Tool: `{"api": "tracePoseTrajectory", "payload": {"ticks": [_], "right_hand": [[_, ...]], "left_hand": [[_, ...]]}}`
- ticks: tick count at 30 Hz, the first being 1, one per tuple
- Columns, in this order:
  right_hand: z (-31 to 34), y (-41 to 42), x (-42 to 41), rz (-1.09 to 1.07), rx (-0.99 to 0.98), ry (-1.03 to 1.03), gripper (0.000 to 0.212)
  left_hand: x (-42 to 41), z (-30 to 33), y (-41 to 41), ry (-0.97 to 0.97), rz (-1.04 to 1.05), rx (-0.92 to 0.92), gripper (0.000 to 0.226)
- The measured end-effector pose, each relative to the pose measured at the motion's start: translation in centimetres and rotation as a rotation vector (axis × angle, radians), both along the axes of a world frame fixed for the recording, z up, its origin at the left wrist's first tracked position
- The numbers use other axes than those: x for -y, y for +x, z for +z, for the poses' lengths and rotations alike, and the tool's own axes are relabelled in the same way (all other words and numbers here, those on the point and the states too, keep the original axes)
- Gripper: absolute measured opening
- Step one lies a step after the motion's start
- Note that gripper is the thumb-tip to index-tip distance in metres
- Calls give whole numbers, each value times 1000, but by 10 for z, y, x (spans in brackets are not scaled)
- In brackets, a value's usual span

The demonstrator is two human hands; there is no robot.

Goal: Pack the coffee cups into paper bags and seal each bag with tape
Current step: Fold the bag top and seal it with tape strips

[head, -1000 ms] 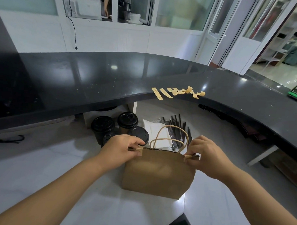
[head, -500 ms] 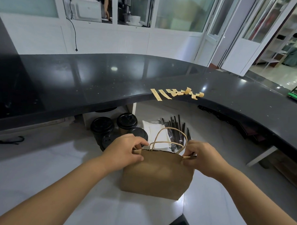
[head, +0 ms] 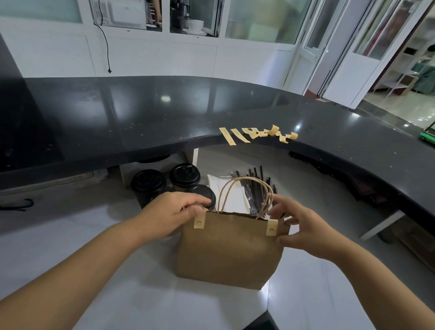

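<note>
A brown paper bag (head: 230,252) with twine handles stands upright on the white lower counter (head: 94,271). A tan tape strip (head: 199,222) is folded over its top left corner and another tape strip (head: 271,227) over its top right corner. My left hand (head: 174,213) pinches the bag's top left corner just behind the strip. My right hand (head: 305,231) has its fingers spread, thumb touching the bag's right edge. Three coffee cups with black lids (head: 148,184) stand behind the bag on the left; the nearest is partly hidden by my left hand.
Several loose tape strips (head: 257,134) hang on the edge of the raised black counter (head: 138,116), which curves round the back and right. Black straws (head: 256,186) and white napkins (head: 231,193) lie behind the bag.
Both tape strips have been folded down onto the bag's front face. My right hand has let go of its strip and spread its fingers; my left hand stays at the left corner.
</note>
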State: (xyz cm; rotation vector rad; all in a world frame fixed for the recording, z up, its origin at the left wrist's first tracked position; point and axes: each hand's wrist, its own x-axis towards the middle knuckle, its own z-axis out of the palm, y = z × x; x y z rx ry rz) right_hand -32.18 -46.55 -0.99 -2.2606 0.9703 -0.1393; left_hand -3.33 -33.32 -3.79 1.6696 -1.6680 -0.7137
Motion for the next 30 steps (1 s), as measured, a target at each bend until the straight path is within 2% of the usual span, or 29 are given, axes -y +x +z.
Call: {"api": "tracePoseTrajectory", "payload": {"ticks": [2,4,6,9,12,16,20,22,24,30], "right_hand": [[-2,-4,0,-29,16,57,90],[-4,-6,-2,-40,34,100,86],[-8,-5,-3,-47,90,122,70],[-13,-1,-4,-91,208,136,32],[-17,3,-4,-133,271,119,14],[-16,4,-4,-156,321,174,16],[-13,-4,-6,-224,473,389,30],[-15,-10,-6,-225,546,438,32],[-19,-12,-7,-244,581,446,43],[-20,-9,-16,-326,612,394,12]], "left_hand": [[-4,0,5,-23,11,-137,42],[-5,-3,9,-41,22,-164,55],[-5,-7,8,-29,43,-109,52],[-2,-13,0,16,98,-71,43],[0,-16,-3,-6,127,-75,46],[4,-21,1,-41,96,-77,39],[3,-27,13,-55,47,-144,26],[-1,-26,15,-74,-20,-137,23],[-3,-24,15,-96,-57,-122,24],[-2,-26,16,-89,-78,-79,25]]}}
